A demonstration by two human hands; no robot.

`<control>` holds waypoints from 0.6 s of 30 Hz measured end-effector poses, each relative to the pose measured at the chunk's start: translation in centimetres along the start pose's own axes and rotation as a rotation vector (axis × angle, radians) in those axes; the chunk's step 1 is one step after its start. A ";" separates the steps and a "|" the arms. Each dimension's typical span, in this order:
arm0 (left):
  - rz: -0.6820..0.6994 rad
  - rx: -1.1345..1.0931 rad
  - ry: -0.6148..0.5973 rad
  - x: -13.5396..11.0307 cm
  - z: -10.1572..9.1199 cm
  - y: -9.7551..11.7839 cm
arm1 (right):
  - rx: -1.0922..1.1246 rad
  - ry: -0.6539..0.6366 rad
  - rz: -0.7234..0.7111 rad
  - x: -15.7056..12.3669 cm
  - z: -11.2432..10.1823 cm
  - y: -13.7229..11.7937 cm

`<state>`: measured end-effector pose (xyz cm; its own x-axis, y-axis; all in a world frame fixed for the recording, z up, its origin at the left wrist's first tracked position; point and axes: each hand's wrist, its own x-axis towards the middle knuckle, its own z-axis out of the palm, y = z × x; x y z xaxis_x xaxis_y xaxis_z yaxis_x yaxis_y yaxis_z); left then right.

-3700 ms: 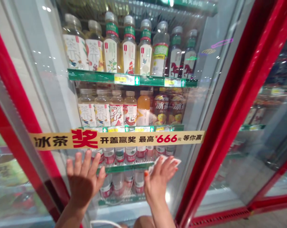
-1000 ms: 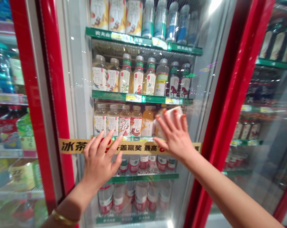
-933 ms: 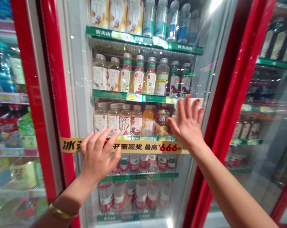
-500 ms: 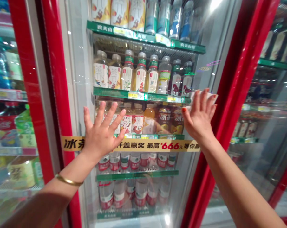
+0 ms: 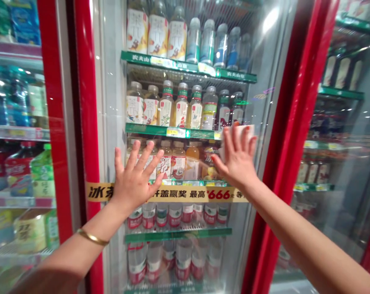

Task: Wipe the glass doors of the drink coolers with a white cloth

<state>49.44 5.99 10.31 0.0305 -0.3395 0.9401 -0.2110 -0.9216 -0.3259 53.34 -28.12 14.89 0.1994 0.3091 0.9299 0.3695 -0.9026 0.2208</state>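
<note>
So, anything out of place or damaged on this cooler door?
Nothing stands out: the bottles stand upright in tidy rows with no visible spill. The only unusual item is a white cloth pressed against the door glass under the right hand.

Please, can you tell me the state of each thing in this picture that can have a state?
Glass fridge door: closed.
Left hand: open, flat on the glass.
Right hand: open, fingers spread.
White cloth: pressed on the glass under the right hand.
Bottled drinks: upright, capped, on shelves.
Yellow banner: stuck across the door.
</note>
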 end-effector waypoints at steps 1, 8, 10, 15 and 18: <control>0.000 -0.003 0.004 0.1 -0.2 -0.1 | 0.024 -0.066 -0.192 -0.6 0.2 -1.3; -0.037 -0.008 0.029 -0.3 -1.3 -2.5 | 0.025 -0.163 -0.384 6.5 -0.8 -3.9; -0.056 0.012 0.036 -0.8 -1.1 -2.9 | 0.006 -0.020 -0.129 10.1 -1.2 -3.6; -0.071 0.015 0.067 -1.4 -0.4 -2.9 | -0.012 -0.136 -0.721 8.8 0.1 -8.6; -0.056 0.015 0.063 -1.4 -0.4 -2.9 | -0.054 -0.249 -0.984 8.8 0.7 -10.8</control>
<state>49.62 9.21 10.02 -0.0196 -0.2752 0.9612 -0.1962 -0.9416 -0.2736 51.73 -15.48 20.48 0.0147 0.9703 0.2415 0.4310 -0.2240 0.8741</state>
